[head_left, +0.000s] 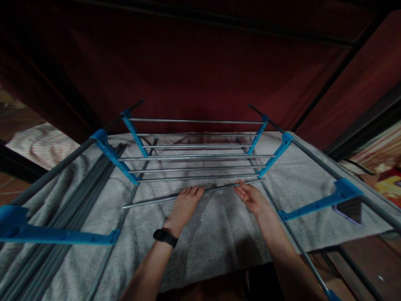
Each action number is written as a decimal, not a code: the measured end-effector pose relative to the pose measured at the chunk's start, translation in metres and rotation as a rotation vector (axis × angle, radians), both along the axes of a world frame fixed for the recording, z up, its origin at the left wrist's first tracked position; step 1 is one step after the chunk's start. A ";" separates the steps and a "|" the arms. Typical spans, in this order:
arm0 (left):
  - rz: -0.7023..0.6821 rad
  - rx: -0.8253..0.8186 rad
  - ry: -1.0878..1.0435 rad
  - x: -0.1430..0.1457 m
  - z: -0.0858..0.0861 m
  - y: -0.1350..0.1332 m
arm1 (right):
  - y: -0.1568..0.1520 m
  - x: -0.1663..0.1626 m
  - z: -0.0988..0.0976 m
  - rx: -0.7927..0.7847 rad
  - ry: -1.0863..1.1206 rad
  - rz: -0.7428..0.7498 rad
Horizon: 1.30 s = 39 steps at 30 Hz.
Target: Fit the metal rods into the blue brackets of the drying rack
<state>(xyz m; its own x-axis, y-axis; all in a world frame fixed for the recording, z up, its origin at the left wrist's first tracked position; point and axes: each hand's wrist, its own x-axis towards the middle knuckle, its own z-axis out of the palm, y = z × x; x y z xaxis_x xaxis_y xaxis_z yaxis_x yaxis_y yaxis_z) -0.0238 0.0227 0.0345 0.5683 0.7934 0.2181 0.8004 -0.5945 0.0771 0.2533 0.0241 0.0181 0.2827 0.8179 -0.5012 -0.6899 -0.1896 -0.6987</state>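
Head view: both hands are at one loose rod, a thin grey metal tube slanting across the middle of the grey blanket, its right end nearer the blanket's far edge than its left. The right hand is partly closed, pinching the rod between thumb and fingers just short of its right end. The left hand lies palm down over the rod's middle, fingers slightly bent across it; its thumb is hidden, so I cannot tell how firmly it grips. A black wristband circles the left wrist.

Beyond the rod stands a rack frame. Toward the blanket's far edge, the far left bracket and far right bracket, both blue, are joined by three crossbars; the middle left bracket and middle right bracket carry three more. The rod's left end overlaps the left lower pole in view; whether they touch is unclear. Closer to the near edge are the near left bracket and near right bracket.

A bundle of grey tubes runs along the blanket's left side. Near its right edge lies a phone, partly behind the near right bracket.
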 end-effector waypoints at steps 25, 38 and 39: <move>-0.005 -0.038 0.020 0.007 0.007 -0.005 | -0.001 -0.005 -0.012 -0.076 -0.049 0.064; -0.001 -0.049 0.025 0.007 0.007 -0.006 | -0.003 -0.003 -0.011 -0.085 -0.047 0.074; -0.001 -0.054 0.025 0.007 0.008 -0.005 | -0.003 -0.003 -0.012 -0.078 -0.049 0.075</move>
<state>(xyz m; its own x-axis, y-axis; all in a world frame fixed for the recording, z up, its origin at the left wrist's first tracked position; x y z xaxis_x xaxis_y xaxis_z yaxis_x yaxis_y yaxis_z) -0.0167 0.0173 0.0420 0.5742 0.8028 0.1605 0.8017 -0.5911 0.0887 0.2504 0.0212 0.0063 0.2478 0.7968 -0.5511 -0.6367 -0.2948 -0.7125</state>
